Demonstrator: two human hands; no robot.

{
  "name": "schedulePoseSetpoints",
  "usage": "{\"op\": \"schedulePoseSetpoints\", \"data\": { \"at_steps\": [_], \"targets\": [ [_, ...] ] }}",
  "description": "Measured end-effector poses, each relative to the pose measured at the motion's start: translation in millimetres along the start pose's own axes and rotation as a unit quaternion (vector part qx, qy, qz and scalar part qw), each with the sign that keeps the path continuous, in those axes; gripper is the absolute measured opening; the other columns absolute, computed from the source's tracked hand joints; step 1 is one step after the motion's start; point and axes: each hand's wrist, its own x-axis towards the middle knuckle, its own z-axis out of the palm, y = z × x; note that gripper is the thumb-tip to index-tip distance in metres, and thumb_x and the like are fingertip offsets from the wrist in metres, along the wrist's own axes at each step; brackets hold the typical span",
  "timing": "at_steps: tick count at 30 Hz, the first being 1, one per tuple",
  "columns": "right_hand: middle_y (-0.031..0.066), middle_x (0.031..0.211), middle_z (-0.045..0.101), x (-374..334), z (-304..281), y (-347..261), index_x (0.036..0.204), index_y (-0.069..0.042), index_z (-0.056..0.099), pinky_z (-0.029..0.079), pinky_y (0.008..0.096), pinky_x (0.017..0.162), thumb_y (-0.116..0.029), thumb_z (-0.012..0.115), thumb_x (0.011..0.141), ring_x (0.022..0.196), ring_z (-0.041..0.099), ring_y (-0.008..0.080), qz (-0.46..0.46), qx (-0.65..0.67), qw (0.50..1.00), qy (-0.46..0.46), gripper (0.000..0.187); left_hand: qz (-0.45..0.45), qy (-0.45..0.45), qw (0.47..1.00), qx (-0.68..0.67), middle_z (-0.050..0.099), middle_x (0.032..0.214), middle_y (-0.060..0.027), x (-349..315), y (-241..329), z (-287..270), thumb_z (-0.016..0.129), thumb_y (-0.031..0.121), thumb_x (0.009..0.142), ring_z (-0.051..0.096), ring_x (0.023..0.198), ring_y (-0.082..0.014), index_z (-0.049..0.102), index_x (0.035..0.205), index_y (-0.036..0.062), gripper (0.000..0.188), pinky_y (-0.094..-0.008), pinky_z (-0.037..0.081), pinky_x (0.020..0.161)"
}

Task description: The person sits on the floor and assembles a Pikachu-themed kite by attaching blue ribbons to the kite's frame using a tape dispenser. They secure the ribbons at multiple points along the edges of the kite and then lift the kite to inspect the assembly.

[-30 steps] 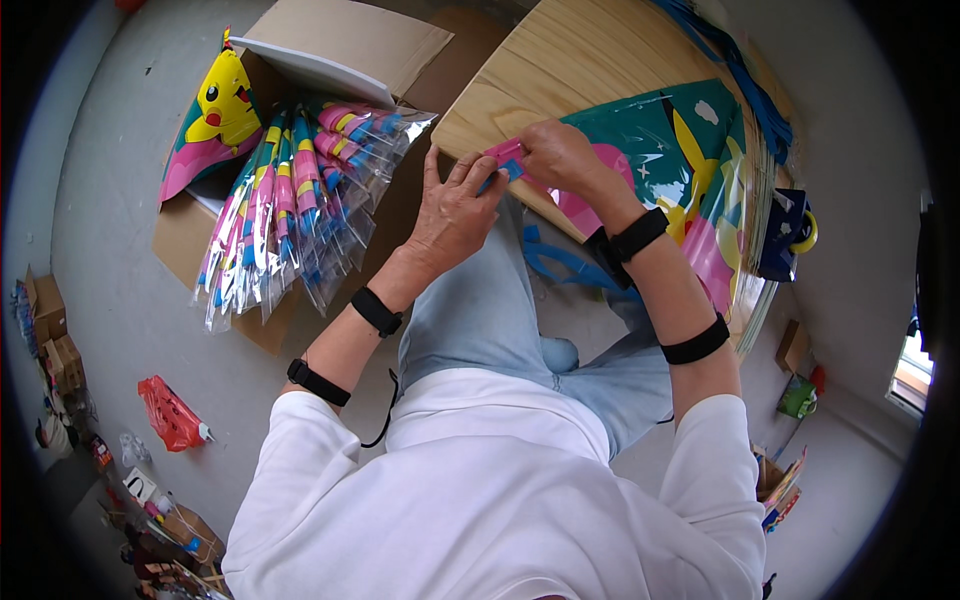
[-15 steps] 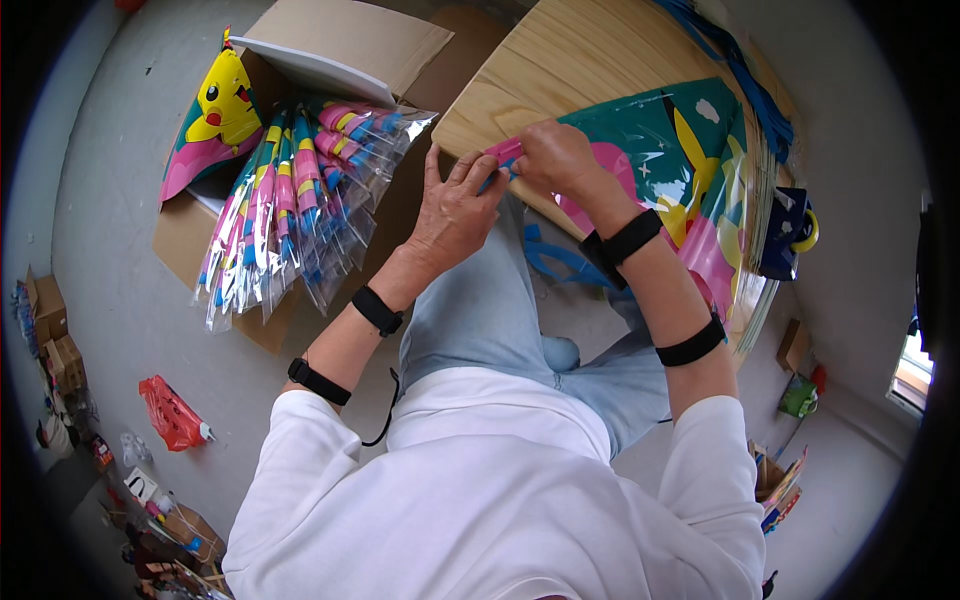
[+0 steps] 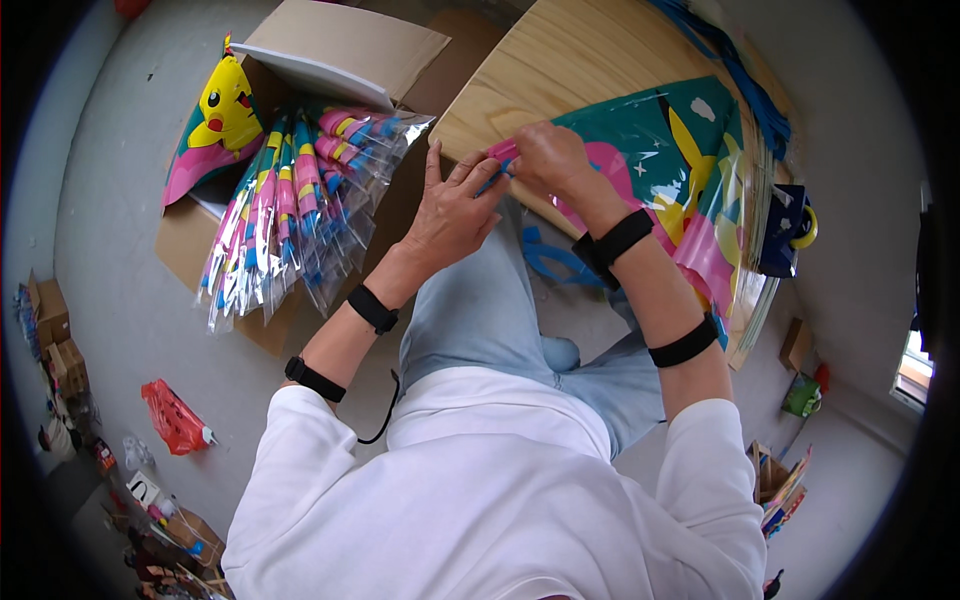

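A kite, teal and pink with a yellow cartoon figure, lies partly under clear plastic on the wooden table. Its narrow pink corner with blue trim reaches toward the table's left corner. My right hand is closed on that corner, its fingertips hidden behind the knuckles. At the blue trim, my left hand pinches with thumb and forefinger while its other fingers point up and away. The two hands nearly touch, above my knee.
To the left, a cardboard box holds several rolled kites in clear sleeves and a yellow character piece. Blue straps hang below the wooden table. A dark blue item with a yellow ring sits at its right edge. A red bag lies on the floor.
Both hands stay at the kite's corner. My right hand and forearm have shifted slightly left, and the pink strip between the hands shows a little more.
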Motion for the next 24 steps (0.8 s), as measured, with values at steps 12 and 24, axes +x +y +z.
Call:
{"op": "schedulePoseSetpoints", "data": {
  "at_steps": [12, 24],
  "targets": [
    [0.0192, 0.082, 0.072, 8.4, 0.7, 28.0, 0.085, -0.001, 0.075, 0.055, 0.0421, 0.069, -0.033, 0.087, 0.07, 0.079, 0.072, 0.0336, 0.062, 0.168, 0.984, -0.004, 0.038, -0.004, -0.027, 0.999, 0.037, 0.058, 0.132, -0.0057, 5.4, -0.7, 0.2, 0.081, 0.021, 0.076, 0.052, 0.132, -0.0253, 0.067, 0.125, 0.012, 0.052, -0.0705, 0.02, 0.117],
    [0.0179, 0.086, 0.073, -7.8, -4.5, 34.8, 0.083, -0.005, 0.074, 0.055, 0.0444, 0.069, -0.03, 0.087, 0.069, 0.082, 0.071, 0.0346, 0.114, 0.211, 0.969, 0.064, 0.031, -0.01, -0.021, 0.999, 0.042, 0.055, 0.134, -0.0053, 4.8, 1.6, 1.1, 0.082, 0.022, 0.076, 0.05, 0.133, -0.0252, 0.067, 0.124, 0.0123, 0.051, -0.0723, 0.021, 0.115]
  ]
}}
